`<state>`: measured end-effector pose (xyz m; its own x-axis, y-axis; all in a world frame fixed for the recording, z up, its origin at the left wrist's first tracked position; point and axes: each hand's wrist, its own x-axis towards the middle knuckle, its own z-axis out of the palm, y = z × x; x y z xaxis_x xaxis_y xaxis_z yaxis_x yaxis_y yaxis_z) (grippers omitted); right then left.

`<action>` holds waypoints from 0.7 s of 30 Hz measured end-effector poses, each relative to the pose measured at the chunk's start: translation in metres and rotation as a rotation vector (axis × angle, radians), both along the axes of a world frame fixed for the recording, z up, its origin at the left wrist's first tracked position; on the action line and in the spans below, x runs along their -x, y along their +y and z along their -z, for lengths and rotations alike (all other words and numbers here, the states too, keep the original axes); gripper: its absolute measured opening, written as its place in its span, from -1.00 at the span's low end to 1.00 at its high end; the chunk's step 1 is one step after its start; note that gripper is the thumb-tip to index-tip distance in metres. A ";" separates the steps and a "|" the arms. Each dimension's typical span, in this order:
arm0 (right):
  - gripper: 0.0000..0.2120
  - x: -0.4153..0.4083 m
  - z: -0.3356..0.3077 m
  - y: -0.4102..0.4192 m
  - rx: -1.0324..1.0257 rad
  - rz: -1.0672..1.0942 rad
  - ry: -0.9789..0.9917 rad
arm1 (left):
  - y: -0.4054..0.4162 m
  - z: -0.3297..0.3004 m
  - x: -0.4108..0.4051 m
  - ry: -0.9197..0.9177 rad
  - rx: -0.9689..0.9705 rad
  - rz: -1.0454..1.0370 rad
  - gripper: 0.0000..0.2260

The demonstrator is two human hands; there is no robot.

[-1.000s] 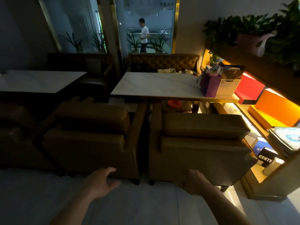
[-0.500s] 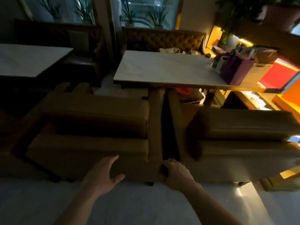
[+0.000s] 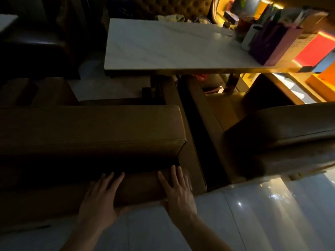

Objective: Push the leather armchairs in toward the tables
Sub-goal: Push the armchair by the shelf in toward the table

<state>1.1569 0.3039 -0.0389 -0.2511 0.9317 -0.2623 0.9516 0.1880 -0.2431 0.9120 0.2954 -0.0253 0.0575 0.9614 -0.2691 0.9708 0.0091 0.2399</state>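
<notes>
From the head camera, both hands lie flat, fingers spread, on the back of the near leather armchair (image 3: 94, 142): the left hand (image 3: 101, 198) toward its middle, the right hand (image 3: 178, 191) at its right corner, neither gripping anything. The chair faces the white table (image 3: 163, 46), its front just under the table's near edge. A second armchair (image 3: 282, 134) stands just beside it, a dark gap between them. A purple bag (image 3: 272, 44) stands on the table's right end.

Dim room. Glossy pale tile floor (image 3: 262, 211) reflects warm light. Tufted bench (image 3: 174, 6) at far wall. Lit shelving (image 3: 319, 51) on the right, orange and red panels.
</notes>
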 end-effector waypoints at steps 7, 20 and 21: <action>0.01 -0.001 0.026 0.009 -0.039 0.012 0.048 | 0.013 0.007 -0.001 0.022 -0.025 0.000 -0.15; -0.19 -0.014 0.018 0.015 -0.104 -0.005 0.031 | 0.011 0.009 -0.019 0.059 -0.063 -0.038 -0.19; -0.19 -0.015 0.018 0.014 -0.105 -0.005 0.028 | 0.009 0.009 -0.019 0.063 -0.061 -0.039 -0.19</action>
